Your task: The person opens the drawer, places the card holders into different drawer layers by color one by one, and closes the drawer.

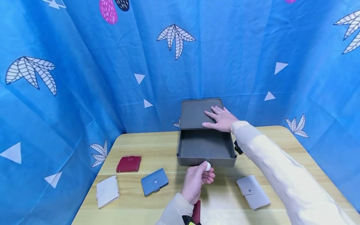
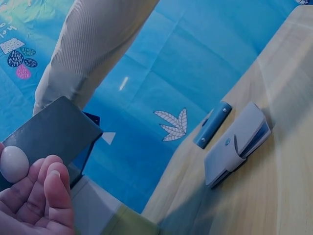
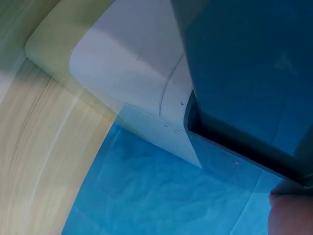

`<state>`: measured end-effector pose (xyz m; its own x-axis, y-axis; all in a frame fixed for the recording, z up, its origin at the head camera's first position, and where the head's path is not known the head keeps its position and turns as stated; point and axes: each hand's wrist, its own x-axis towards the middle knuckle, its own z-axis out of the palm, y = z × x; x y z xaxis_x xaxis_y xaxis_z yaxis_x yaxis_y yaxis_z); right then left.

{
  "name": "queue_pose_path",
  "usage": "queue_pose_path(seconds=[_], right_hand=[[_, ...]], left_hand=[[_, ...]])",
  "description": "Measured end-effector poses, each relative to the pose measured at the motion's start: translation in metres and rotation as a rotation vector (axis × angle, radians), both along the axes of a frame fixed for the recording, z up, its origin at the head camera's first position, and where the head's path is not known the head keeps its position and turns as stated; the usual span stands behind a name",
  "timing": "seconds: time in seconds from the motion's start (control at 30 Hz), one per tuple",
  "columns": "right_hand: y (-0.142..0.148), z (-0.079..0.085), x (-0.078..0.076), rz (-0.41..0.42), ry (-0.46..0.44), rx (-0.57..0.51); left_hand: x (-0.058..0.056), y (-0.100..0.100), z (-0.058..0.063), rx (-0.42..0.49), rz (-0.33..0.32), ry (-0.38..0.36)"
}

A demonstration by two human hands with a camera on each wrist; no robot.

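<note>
Dark red thing: closest in, just beside the left wrist and largely hidden by it; what it is I cannot tell.
Light grey wallet: strapped shut with a snap, on the table, right of the left fingers and slightly nearer.
White wallet: lying flat, well to the left of the left fingers.
Blue wallet: also snapped, set at an angle, left of the same fingers and nearer to them than the white one.
Left hand: fingers curled, thumb closed in against them, pinching the white ball.
White ball: small and smooth, between the left thumb and fingers, just in front of the box.
Red wallet: left of the left fingers, beyond the blue and white ones.
Dark grey box: directly beyond the left fingers, its front part uncovered.
Right hand: fingers straight and spread wide, lying on the lid near its right edge.
Lid: dark grey, under the right fingers, over the back of the box.
Curtain: blue, patterned with leaves and triangles, behind everything, beyond the right fingers.
</note>
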<state>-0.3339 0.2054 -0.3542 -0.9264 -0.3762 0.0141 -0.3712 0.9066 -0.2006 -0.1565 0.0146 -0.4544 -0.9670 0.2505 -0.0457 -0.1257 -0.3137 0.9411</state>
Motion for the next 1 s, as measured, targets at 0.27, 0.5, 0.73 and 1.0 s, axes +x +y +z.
queue_pose_path(seconds=[0.27,0.5,0.73,1.0], right_hand=[[0.000,0.000,0.000,0.003,0.008,-0.010],[0.001,-0.001,-0.002,0.005,0.008,-0.002],[0.000,0.001,-0.003,0.006,0.017,0.012],[0.001,0.000,-0.002,0.013,0.006,0.000]], left_hand=[[-0.003,-0.003,-0.002,0.001,-0.023,0.018],[-0.004,-0.007,-0.003,-0.029,-0.074,0.038],[-0.005,-0.017,-0.002,-0.034,-0.111,0.048],[-0.004,-0.032,-0.002,-0.093,-0.157,0.053]])
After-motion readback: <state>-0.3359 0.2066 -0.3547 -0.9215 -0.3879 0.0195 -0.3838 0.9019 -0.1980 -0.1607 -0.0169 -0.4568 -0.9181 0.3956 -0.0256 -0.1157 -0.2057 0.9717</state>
